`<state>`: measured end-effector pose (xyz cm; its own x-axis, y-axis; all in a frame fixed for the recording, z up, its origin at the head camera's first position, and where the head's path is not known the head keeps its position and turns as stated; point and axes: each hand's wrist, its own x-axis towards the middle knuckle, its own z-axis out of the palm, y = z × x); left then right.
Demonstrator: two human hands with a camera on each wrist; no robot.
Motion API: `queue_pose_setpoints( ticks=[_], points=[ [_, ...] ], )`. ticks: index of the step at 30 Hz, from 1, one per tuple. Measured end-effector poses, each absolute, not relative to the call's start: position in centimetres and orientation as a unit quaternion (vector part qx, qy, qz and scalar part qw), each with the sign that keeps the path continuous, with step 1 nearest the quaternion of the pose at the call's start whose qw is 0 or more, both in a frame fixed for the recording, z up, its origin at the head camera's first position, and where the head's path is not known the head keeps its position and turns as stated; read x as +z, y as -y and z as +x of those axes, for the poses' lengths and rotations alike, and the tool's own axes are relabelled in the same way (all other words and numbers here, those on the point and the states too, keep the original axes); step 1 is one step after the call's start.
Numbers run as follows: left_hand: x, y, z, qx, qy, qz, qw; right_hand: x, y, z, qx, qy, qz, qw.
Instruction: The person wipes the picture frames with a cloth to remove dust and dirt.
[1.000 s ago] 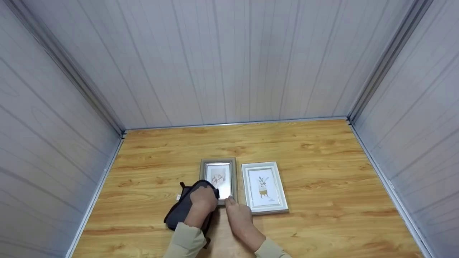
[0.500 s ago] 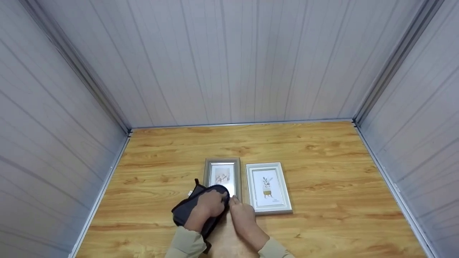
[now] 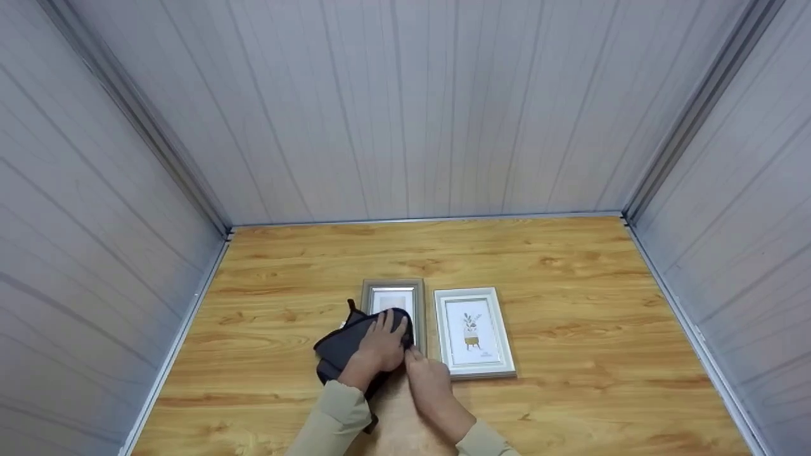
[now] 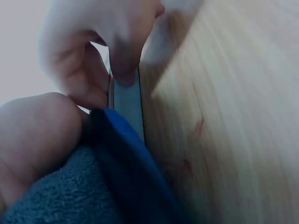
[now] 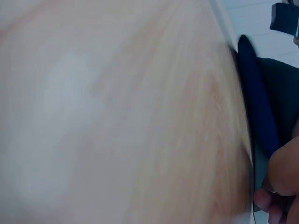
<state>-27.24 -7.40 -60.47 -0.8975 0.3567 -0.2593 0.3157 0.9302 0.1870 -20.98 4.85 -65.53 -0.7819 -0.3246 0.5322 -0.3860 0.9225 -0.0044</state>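
In the head view, a taupe picture frame (image 3: 393, 284) lies face up on the wooden tabletop. A dark grey cloth with black edging (image 3: 351, 345) covers its lower part and spreads to the left. My left hand (image 3: 380, 348) presses the cloth onto the frame, fingers extended over it. The frame's lower right corner is pinched by my right hand (image 3: 429, 383), with the thumb against its side edge (image 4: 126, 100) in the left wrist view. The cloth's fuzzy face (image 4: 70, 191) shows beside my left thumb there. Most of the frame's picture is hidden.
A white picture frame (image 3: 437, 316) with a plant print lies just right of the hands. Pale panelled walls (image 3: 405, 114) enclose the wooden tabletop (image 3: 570, 304) at the back and both sides.
My left hand has pushed the cloth rightward and then up over the frame, its fingers straightening from a curl. My right hand keeps its hold on the frame's lower corner.
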Motion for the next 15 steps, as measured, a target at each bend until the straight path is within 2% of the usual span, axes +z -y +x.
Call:
queue_pose_setpoints(
  ticks=[10,15],
  points=[
    [-61.0,6.9,-31.4,0.028,-0.978,0.166,0.125,-65.8,-5.1,-21.1,0.075,0.938,0.197,0.276],
    [-60.8,6.8,-31.4,0.042,-0.977,0.163,0.130,-65.9,-5.2,-21.0,0.071,0.937,0.200,0.277]
  ],
)
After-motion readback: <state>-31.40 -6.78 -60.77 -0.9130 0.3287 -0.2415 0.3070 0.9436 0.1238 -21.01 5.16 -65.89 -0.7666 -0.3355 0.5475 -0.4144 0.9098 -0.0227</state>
